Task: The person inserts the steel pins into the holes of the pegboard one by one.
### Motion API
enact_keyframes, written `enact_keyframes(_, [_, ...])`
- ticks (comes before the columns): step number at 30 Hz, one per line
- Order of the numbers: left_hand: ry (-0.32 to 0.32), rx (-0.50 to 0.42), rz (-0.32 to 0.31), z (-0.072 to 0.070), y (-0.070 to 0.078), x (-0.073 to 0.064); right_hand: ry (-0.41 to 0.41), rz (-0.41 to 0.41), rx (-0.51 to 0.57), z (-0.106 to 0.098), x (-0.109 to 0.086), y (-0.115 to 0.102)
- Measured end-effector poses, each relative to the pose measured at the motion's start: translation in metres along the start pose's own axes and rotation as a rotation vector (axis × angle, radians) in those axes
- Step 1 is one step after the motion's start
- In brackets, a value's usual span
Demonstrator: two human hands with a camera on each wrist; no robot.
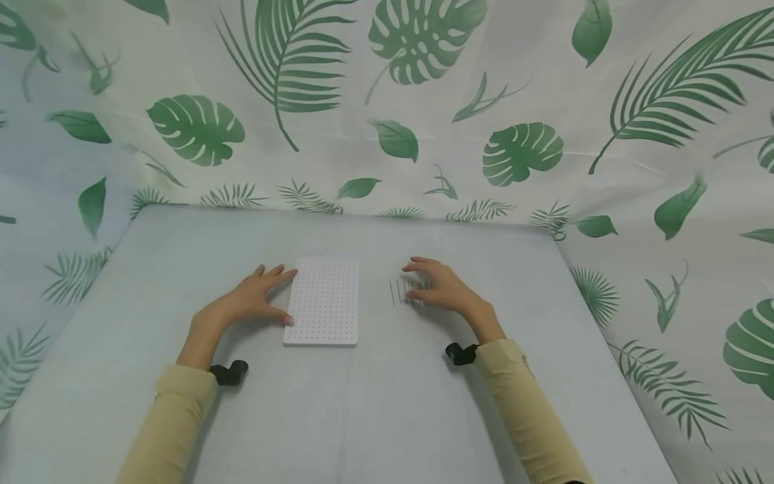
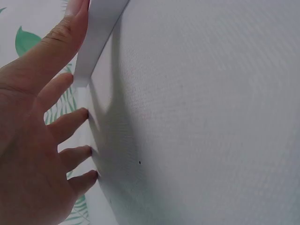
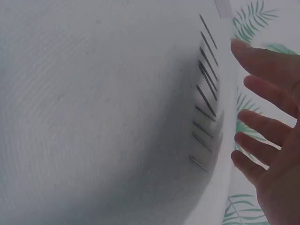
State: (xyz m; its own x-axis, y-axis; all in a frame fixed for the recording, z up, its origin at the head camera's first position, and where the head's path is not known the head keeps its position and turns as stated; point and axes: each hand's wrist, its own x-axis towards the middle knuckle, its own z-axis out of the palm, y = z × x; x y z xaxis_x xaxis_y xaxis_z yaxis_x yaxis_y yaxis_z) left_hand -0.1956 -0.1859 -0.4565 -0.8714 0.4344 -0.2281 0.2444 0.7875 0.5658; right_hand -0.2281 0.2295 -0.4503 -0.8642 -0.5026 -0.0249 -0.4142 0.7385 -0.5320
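Sleeves (image 1: pixel 532 410); left grip (image 1: pixel 248 302) spread, touching board (image 1: pixel 324 302); right grip (image 1: pixel 444 287) parted near pins (image 3: pixel 206 100).

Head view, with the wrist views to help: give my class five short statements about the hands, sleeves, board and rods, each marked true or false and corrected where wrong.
1. The left hand touches the dotted white board. True.
2. The thin rods lie side by side in a rough row. True.
3. In the head view, the rods lie left of the board. False: they lie to its right.
4. The right hand grips the board. False: it is by the rods, apart from the board.
5. Both sleeves are black. False: they are yellowish beige.
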Motion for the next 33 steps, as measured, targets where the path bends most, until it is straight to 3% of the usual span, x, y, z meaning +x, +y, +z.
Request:
enact_keyframes(18, [-0.012,-0.039,-0.025,-0.002,0.006,-0.001,-0.025,-0.077,-0.022,0.014,0.017,-0.006])
enact_keyframes(33, [-0.004,-0.053,-0.041,0.002,0.006,-0.001,-0.02,-0.088,-0.09,0.018,0.017,-0.007])
